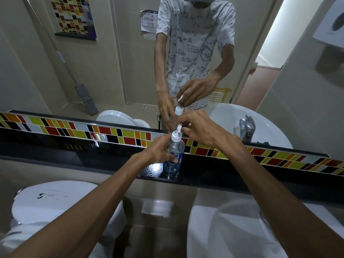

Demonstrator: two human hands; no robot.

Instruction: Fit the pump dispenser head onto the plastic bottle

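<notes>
On the black shelf (204,175) below the mirror (111,71), upright, a clear plastic bottle (174,155) with a blue label, its base resting on the glossy ledge beside a bright glint of reflected light. Around the bottle's middle, the left hand (160,149), fingers and thumb wrapped and clamped on the body from the left side. At the bottle's top, the white pump dispenser head (176,135), collar seated over the neck, nozzle pointing up and slightly tilted. On that nozzle, the right hand (201,131), fingertips pinched together around the spout from the right. Behind the shelf, a band of coloured tiles (121,134) in red, yellow, orange, black and white, running across the wall. Above, in the mirror, both hands and bottle doubled, along with a printed white T-shirt. Lower left, a white toilet cistern lid (61,205); lower right, a white basin (232,229), blurred and close to the camera. Whether fully screwed down, cannot tell.
</notes>
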